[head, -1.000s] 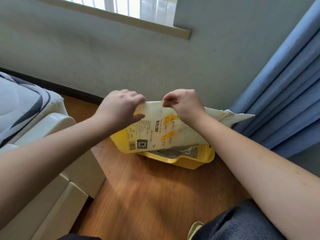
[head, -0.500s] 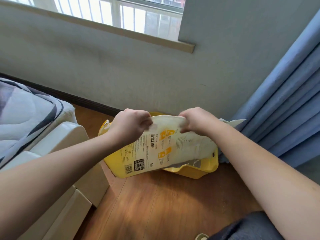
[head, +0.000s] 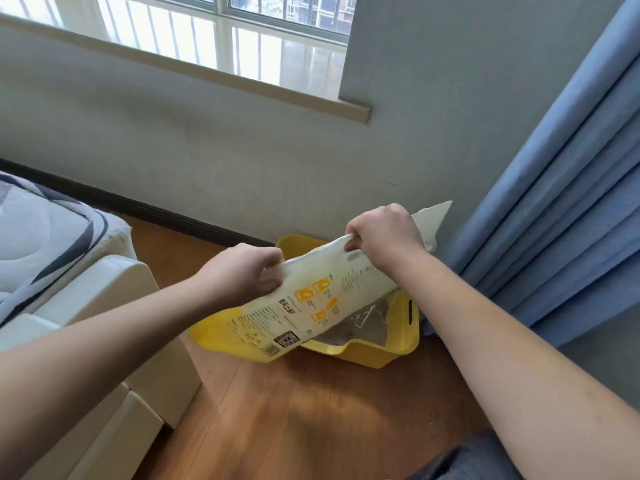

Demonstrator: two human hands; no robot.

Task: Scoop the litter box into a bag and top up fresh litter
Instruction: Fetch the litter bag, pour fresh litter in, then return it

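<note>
I see one white-and-yellow cat litter bag [head: 311,306] held in the air over one yellow litter box [head: 384,351], which sits on the wooden floor [head: 311,417] against the wall. Grey litter [head: 356,329] shows inside the box. Two hands hold the bag's upper edge. My left hand [head: 242,275] has its fingers curled, pinching that edge; my right hand [head: 384,233] grips it higher. The bag's long axis slants from lower left to upper right. A blue curtain [head: 554,202] hangs at right, a bed [head: 52,271] lies at left.
</note>
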